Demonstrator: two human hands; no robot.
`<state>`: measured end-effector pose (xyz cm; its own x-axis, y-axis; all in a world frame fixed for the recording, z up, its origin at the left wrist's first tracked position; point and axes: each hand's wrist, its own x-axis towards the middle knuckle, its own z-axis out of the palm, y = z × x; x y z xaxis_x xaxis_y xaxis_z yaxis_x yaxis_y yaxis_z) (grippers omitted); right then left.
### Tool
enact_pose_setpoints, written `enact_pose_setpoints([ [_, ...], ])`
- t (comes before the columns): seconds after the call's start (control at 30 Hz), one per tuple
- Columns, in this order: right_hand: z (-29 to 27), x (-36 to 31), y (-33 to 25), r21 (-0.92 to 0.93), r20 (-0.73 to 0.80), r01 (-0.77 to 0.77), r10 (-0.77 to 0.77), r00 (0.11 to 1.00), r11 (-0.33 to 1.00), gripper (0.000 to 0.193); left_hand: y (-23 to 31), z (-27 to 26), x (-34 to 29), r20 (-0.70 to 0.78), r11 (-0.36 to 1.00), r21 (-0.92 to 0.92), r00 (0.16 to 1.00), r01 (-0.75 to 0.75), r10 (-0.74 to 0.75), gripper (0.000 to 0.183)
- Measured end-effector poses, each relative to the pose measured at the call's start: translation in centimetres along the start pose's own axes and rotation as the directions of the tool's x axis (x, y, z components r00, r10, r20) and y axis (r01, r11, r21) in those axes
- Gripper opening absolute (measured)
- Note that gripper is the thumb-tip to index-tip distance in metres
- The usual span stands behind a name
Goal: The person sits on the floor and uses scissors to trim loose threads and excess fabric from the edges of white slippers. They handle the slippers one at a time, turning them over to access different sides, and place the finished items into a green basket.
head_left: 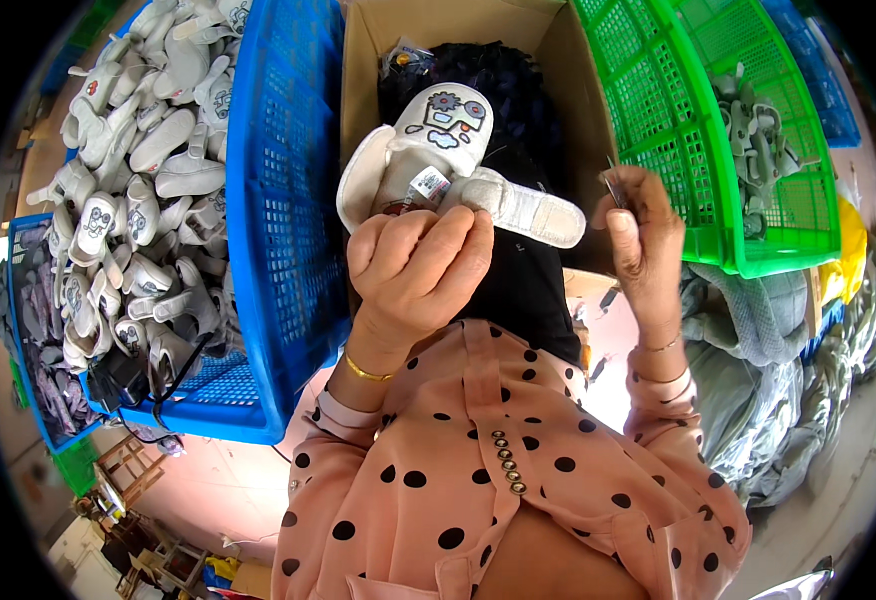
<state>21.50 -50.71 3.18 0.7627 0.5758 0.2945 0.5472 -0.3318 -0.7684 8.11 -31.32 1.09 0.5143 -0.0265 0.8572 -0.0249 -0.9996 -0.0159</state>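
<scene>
My left hand (420, 262) is closed on the heel end of a small white child's shoe (455, 125), held over the cardboard box. Its toe points away from me, with an embroidered vehicle on it. The strap (533, 212) lies unfastened toward the right, and a white label (429, 184) shows inside. To the right of the shoe, my right hand (646, 225) is raised, its fingers closed around a small pointed metal tool (614, 188). Most of that tool is hidden by the fingers, so its exact kind is unclear.
An open cardboard box (588, 75) with dark contents stands ahead. At left, a blue plastic crate (293, 200) borders a heap of similar white shoes (163, 140). A green crate (658, 100) with grey shoes (763, 145) is at right, above wrapped grey bundles (758, 400).
</scene>
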Motion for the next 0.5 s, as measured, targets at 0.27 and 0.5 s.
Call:
enact_pose_setpoints([
  [0.27, -2.7, 2.5, -3.7, -0.582, 0.340, 0.479, -0.339, 0.877, 0.656, 0.043, 1.3, -0.6, 0.3, 0.047, 0.999, -0.020, 0.998, -0.048, 0.049, 0.012],
  [0.5, -2.7, 3.0, -4.6, -0.561, 0.430, 0.582, -0.393, 0.813, 0.589, 0.043, 1.4, -1.2, 1.3, 0.030, 0.995, -0.007, 0.995, -0.099, 0.099, 0.005],
])
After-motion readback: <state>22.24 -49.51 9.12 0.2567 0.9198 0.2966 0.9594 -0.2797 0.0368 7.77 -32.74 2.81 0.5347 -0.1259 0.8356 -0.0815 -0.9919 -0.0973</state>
